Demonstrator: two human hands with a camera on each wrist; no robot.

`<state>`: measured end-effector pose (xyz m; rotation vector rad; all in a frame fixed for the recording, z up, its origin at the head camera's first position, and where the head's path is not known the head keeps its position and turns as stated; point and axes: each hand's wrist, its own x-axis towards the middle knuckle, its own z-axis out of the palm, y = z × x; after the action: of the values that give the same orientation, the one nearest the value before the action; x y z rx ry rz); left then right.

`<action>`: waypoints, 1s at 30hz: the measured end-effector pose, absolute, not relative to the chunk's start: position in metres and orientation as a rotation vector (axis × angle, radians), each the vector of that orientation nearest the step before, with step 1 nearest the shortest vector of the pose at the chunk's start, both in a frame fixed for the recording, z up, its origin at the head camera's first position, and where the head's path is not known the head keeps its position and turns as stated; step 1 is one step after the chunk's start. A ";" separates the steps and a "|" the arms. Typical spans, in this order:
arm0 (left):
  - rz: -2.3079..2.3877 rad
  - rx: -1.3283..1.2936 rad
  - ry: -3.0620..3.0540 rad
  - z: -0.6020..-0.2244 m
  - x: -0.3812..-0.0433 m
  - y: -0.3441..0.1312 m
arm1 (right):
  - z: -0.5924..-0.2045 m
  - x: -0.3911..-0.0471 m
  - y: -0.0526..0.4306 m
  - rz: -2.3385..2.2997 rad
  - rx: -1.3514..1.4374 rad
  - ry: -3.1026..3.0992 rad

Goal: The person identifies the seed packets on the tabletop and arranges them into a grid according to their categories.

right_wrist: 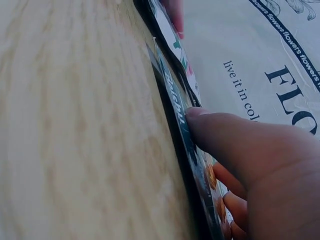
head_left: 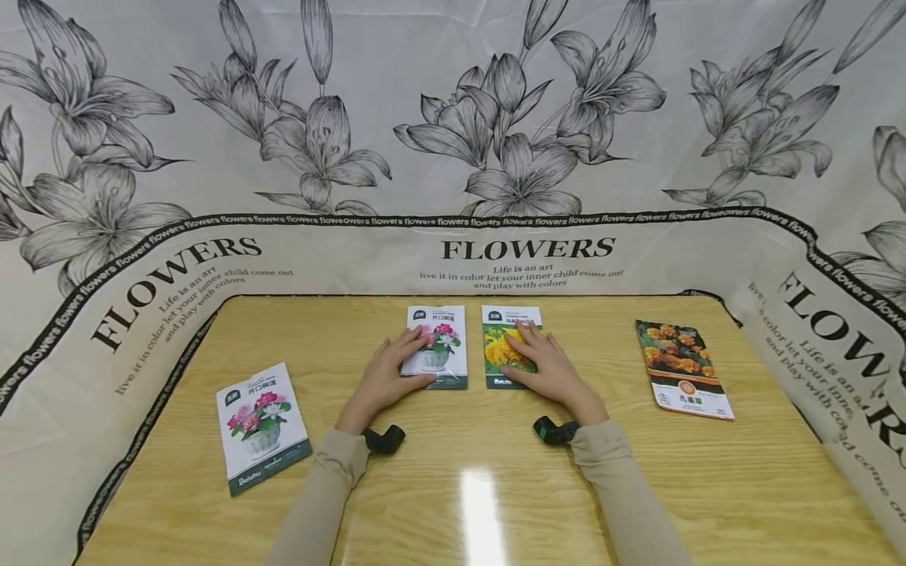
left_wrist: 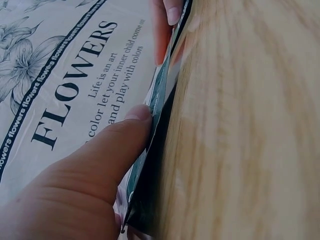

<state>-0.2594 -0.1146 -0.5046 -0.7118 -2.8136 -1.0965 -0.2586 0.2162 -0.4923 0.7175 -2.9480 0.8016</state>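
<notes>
Two flower seed packets lie side by side near the table's far edge. My left hand (head_left: 387, 373) rests on the left one, a white packet with pink flowers in a bowl (head_left: 444, 354); its thumb (left_wrist: 135, 125) touches the lower part in the left wrist view. My right hand (head_left: 552, 368) lies over the right one, a packet with yellow flowers (head_left: 499, 354), fingers spread across its right side. In the right wrist view the right thumb (right_wrist: 215, 127) presses near its dark lower band. The hands partly cover both pictures.
Another pink-flower seed packet (head_left: 263, 428) lies tilted at the left of the wooden table (head_left: 425, 487). An orange-flower packet (head_left: 684, 369) lies angled at the right. A white cloth printed with flowers (head_left: 354, 255) encloses the table's back and sides.
</notes>
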 end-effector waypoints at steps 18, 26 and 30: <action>-1.107 -0.672 -2.817 -0.505 -0.261 -0.114 | -0.493 -0.261 0.211 0.796 0.718 -2.931; -1.106 -0.670 -2.821 -0.505 -0.260 -0.115 | -0.492 -0.261 0.210 0.777 0.713 -2.940; -1.115 -0.680 -2.807 -0.506 -0.260 -0.115 | -0.492 -0.260 0.210 0.784 0.702 -2.928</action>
<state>-0.2600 -0.1151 -0.5063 -0.6797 -2.8069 -1.1152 -0.2604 0.2098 -0.4924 0.7019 -2.9284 0.7839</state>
